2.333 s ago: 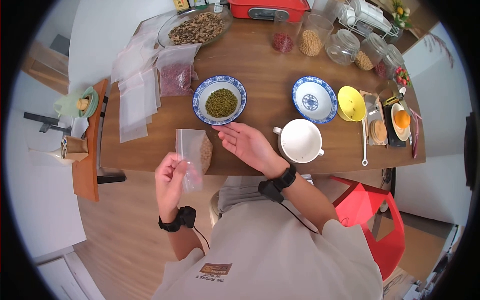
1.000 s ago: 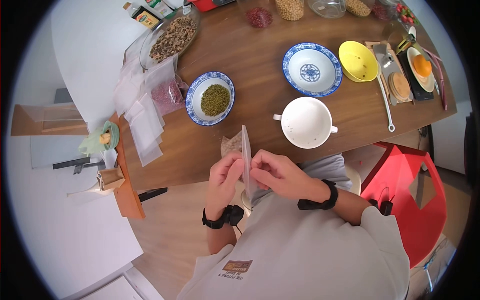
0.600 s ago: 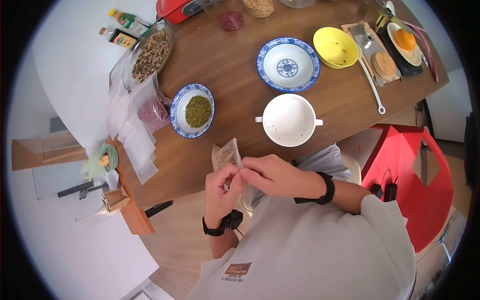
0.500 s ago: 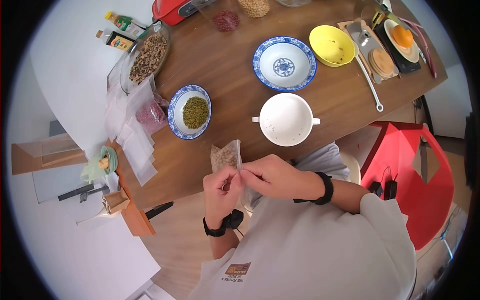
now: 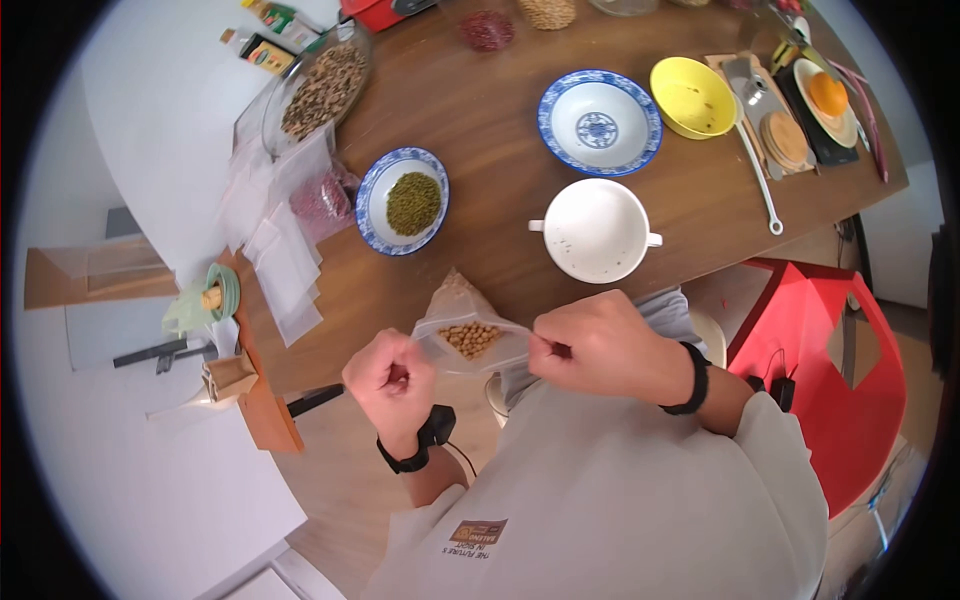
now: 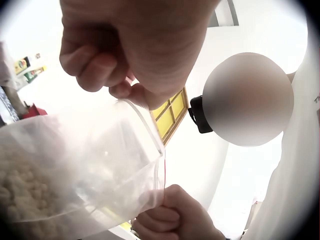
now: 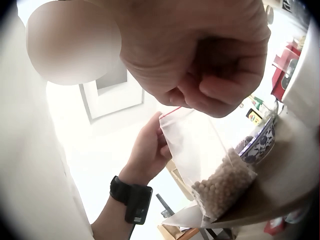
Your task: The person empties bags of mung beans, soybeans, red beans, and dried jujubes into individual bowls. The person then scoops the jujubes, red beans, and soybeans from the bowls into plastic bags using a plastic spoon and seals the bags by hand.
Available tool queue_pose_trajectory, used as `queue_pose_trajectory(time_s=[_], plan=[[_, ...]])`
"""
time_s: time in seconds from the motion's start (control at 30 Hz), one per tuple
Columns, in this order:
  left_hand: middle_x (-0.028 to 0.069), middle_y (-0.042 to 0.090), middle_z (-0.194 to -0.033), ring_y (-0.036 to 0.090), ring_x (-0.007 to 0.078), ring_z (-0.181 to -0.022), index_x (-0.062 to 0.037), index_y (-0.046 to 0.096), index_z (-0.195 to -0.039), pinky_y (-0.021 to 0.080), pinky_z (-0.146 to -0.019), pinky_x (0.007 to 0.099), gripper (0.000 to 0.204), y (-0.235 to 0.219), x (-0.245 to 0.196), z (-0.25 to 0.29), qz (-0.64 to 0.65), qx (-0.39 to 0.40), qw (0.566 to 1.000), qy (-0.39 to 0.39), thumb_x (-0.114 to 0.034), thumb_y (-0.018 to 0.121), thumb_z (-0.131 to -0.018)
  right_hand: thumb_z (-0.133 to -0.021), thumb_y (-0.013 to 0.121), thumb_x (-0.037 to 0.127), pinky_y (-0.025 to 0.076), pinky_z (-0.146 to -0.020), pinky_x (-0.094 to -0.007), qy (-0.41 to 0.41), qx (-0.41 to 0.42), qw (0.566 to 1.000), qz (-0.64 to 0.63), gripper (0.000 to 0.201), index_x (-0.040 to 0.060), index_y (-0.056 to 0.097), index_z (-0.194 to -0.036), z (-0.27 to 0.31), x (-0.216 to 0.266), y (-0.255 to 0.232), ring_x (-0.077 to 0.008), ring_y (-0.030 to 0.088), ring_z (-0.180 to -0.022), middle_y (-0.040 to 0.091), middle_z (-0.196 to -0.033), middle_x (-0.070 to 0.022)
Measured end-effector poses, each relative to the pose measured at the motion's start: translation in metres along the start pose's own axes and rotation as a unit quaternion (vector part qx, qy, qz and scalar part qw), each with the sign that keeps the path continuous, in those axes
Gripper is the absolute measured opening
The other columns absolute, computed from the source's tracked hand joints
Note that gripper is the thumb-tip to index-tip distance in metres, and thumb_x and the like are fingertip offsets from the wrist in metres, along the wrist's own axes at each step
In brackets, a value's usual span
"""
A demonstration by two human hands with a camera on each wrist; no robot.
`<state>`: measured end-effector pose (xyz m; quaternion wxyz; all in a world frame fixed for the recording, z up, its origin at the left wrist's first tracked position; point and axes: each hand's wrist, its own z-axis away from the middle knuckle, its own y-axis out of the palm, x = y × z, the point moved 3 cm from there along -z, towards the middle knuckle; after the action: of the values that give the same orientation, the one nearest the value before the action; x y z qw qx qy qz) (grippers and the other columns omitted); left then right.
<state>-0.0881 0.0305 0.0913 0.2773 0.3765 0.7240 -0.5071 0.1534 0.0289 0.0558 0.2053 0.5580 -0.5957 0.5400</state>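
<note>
plastic bag (image 5: pixel 456 297) of tan beans (image 5: pixel 470 340) between curled left hand (image 5: pixel 391 380) and curled right hand (image 5: pixel 603 345), each pinching one edge

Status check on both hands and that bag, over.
Left hand, right hand: each gripping one side of plastic bag. Mouth open, tan beans showing inside. Nothing blocking the opening; white pot nearby, apart.

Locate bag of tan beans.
Head view, centre: bag held open between left hand and right hand at near table edge, below and right of the bowl of green beans.
</note>
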Motion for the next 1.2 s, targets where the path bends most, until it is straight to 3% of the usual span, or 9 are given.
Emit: queue_pose_trajectory(time_s=[0.1,0.17,0.3,0.5,0.8,0.9,1.03,1.1,1.2], plan=[[-0.0004,0.044,-0.057,0.036,0.005,-0.049,-0.0024,0.053,-0.071,0.028,-0.046,0.0227,0.018,0.007,-0.008,-0.006,-0.029,0.038,0.997,0.054,0.008,0.065,-0.081,-0.077,0.076,0.008,0.045,-0.05,-0.0341,-0.014,-0.001,0.994,0.107,0.02,0.0073,0.058,-0.067,-0.004,0.011,-0.006,-0.0242,0.057,-0.053,0.056,-0.061,-0.0058],[-0.0022,0.042,-0.06,0.034,0.0045,-0.054,-0.0019,0.051,-0.072,0.026,-0.048,0.0228,0.019,0.011,-0.014,-0.009,-0.012,0.046,0.998,0.033,0.006,0.063,-0.085,-0.077,0.079,0.019,0.05,-0.063,-0.0358,-0.129,-0.074,0.978,0.148,0.019,0.0091,0.063,-0.077,-0.008,0.029,-0.012,-0.0222,0.063,-0.072,0.059,-0.076,-0.0045],[-0.0042,0.041,-0.064,0.033,0.0039,-0.059,-0.0011,0.049,-0.073,0.025,-0.051,0.023,0.022,0.019,-0.021,-0.013,0.041,0.062,0.997,-0.005,0.004,0.062,-0.09,-0.076,0.087,0.03,0.049,-0.073,-0.0361,-0.233,-0.096,0.953,0.171,0.031,0.0113,0.064,-0.087,-0.019,0.055,0.001,-0.0202,0.058,-0.077,0.055,-0.08,-0.0021],[-0.0037,0.045,-0.062,0.036,0.0034,-0.057,-0.0003,0.053,-0.074,0.03,-0.051,0.022,0.021,0.006,-0.009,-0.012,0.039,0.011,0.999,0.0,0.001,0.066,-0.091,-0.084,0.079,0.028,0.047,-0.08,-0.0342,-0.206,0.026,0.948,0.241,0.027,0.0103,0.059,-0.086,-0.024,0.052,0.013,-0.0196,0.056,-0.082,0.051,-0.08,-0.0026],[-0.0043,0.045,-0.064,0.036,0.0047,-0.061,-0.0007,0.052,-0.077,0.027,-0.054,0.0225,0.025,0.003,0.004,-0.007,0.093,0.009,0.995,-0.026,-0.007,0.064,-0.098,-0.08,0.073,0.018,0.046,-0.079,-0.0331,-0.325,0.095,0.888,0.31,0.019,0.0078,0.059,-0.073,-0.031,0.067,0.027,-0.0202,0.054,-0.074,0.052,-0.076,-0.003],[-0.0008,0.053,-0.072,0.042,0.0064,-0.065,-0.0002,0.055,-0.085,0.031,-0.058,0.0236,0.021,0.002,0.015,-0.004,0.163,-0.021,0.986,0.004,-0.012,0.059,-0.102,-0.081,0.073,0.018,0.048,-0.075,-0.0327,-0.329,0.102,0.908,0.239,0.015,0.0087,0.061,-0.078,-0.04,0.066,0.021,-0.0193,0.056,-0.075,0.052,-0.077,-0.0026],[0.006,0.06,-0.093,0.054,0.0116,-0.077,0.0021,0.059,-0.101,0.042,-0.066,0.0268,0.019,-0.003,0.034,0.007,0.217,-0.001,0.976,0.0,-0.017,0.057,-0.103,-0.084,0.073,0.018,0.046,-0.053,-0.0311,-0.268,0.084,0.935,0.217,0.012,0.011,0.063,-0.087,-0.056,0.064,0.003,-0.0159,0.057,-0.067,0.054,-0.079,0.0],[0.0111,0.06,-0.117,0.061,0.0182,-0.096,0.0034,0.059,-0.118,0.052,-0.083,0.0329,0.03,0.005,0.047,0.015,0.236,0.062,0.97,-0.024,-0.021,0.059,-0.1,-0.086,0.074,0.017,0.041,-0.042,-0.0313,-0.254,0.037,0.948,0.19,0.012,0.0119,0.064,-0.088,-0.065,0.061,-0.004,-0.0147,0.057,-0.063,0.056,-0.081,0.001],[0.0124,0.058,-0.129,0.063,0.0225,-0.106,0.003,0.057,-0.133,0.054,-0.096,0.0369,0.046,0.012,0.064,0.038,0.201,0.166,0.963,-0.073,-0.022,0.064,-0.096,-0.087,0.075,0.016,0.042,-0.044,-0.0312,-0.229,0.062,0.95,0.204,0.01,0.0123,0.067,-0.09,-0.071,0.069,-0.018,-0.0141,0.06,-0.066,0.06,-0.083,0.0015]])
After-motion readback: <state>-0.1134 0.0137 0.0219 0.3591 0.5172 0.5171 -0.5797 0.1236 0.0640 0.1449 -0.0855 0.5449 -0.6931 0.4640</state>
